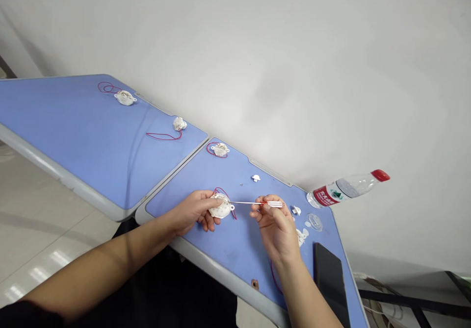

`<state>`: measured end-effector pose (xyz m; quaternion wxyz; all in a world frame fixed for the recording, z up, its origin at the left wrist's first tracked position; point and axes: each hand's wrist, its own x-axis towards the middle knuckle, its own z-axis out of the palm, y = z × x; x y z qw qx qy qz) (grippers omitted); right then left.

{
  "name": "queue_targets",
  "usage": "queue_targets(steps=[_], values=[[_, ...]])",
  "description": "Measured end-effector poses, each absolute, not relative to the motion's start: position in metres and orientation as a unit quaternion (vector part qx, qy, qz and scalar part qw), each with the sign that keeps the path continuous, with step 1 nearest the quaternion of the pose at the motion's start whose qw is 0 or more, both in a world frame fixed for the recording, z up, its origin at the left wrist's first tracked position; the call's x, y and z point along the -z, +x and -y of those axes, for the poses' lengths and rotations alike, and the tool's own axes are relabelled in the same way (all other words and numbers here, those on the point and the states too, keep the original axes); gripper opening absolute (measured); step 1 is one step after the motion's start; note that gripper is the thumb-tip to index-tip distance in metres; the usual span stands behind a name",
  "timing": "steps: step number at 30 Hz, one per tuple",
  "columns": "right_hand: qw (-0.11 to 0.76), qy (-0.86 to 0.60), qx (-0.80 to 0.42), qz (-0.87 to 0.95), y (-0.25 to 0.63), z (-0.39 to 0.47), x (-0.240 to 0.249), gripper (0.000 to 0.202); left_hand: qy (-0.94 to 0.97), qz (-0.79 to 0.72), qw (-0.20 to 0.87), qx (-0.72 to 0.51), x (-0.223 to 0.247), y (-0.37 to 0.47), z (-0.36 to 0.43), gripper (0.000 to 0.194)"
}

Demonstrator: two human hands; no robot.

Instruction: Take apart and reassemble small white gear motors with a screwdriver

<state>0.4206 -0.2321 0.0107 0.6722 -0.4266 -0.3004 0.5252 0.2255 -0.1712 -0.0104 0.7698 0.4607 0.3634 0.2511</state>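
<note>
Between the thumb and fingers of my left hand (200, 209) is a round white plastic disc (222, 208) with small side tabs and a red cord loop (234, 214). My right hand (275, 225) grips a thin screwdriver (273, 204) by its clear and red handle. The metal shaft points left, and its tip meets or nearly meets the disc's right edge; I cannot tell whether it touches. Just behind my right wrist, another white piece (300, 237) is partly hidden, with a red cord (274, 274) showing below.
Similar corded discs lie farther left: one near the wall (220, 149), a smaller one (179, 123) and another (125, 97). Small white parts (255, 177), a clear round cover (315, 222), a water bottle (346, 190) and a black phone (331, 281) rest on the blue table (235, 249).
</note>
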Motion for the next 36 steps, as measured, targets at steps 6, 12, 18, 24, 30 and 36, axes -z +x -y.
queue_targets(steps=[6,12,18,24,30,36], values=[[0.671,-0.414,-0.556,0.262,0.4217,0.2286,-0.0083,0.013,0.459,-0.354,0.776,-0.247,0.0125,0.2264,0.1692,0.035],[0.659,-0.408,-0.586,0.235,0.4227,0.2271,-0.0046,0.012,0.451,-0.353,0.780,-0.251,0.0105,0.2255,0.1698,0.032],[0.659,-0.408,-0.590,0.227,0.4238,0.2261,-0.0036,0.012,0.445,-0.349,0.787,-0.247,0.0107,0.2249,0.1698,0.031],[0.657,-0.410,-0.592,0.222,0.4251,0.2255,-0.0024,0.013,0.444,-0.348,0.788,-0.246,0.0091,0.2251,0.1705,0.031],[0.656,-0.412,-0.590,0.227,0.4257,0.2262,-0.0005,0.012,0.448,-0.351,0.784,-0.248,0.0085,0.2241,0.1706,0.029],[0.663,-0.414,-0.571,0.252,0.4286,0.2271,-0.0047,0.012,0.484,-0.376,0.754,-0.236,0.0092,0.2253,0.1724,0.032]])
